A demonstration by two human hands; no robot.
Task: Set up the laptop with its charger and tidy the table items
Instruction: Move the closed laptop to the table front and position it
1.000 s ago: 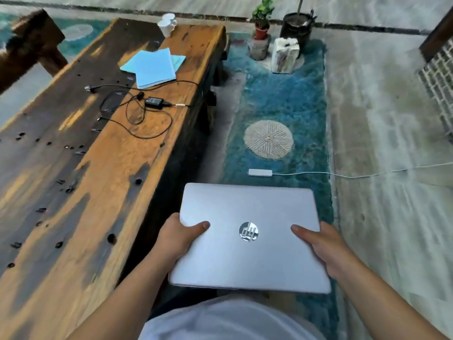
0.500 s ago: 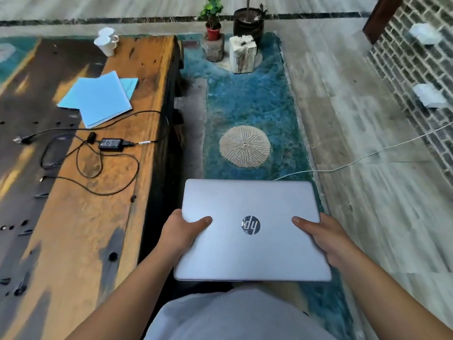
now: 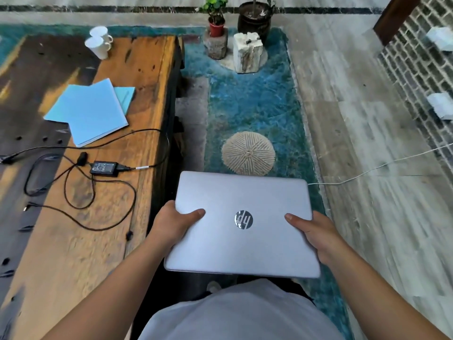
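We note the closed silver laptop (image 3: 241, 224) held beside the wooden table (image 3: 81, 244), left hand (image 3: 171, 224) and right hand (image 3: 316, 233) gripping its sides, thumbs on top; fingers beneath are hidden. The black charger (image 3: 104, 167) lies on the table, its cord cut off at left.

Charger (image 3: 104, 167) on table (image 3: 73, 253), behind it folders (image 3: 90, 114), cups (image 3: 98, 44); laptop (image 3: 242, 224) apparently right of table.

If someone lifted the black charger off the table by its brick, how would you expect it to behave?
The charger brick is probably rigid and dense for its size. Its cable lies in loose loops on the table, so it would likely dangle and drag. One loop runs beside the blue folders and might nudge them.
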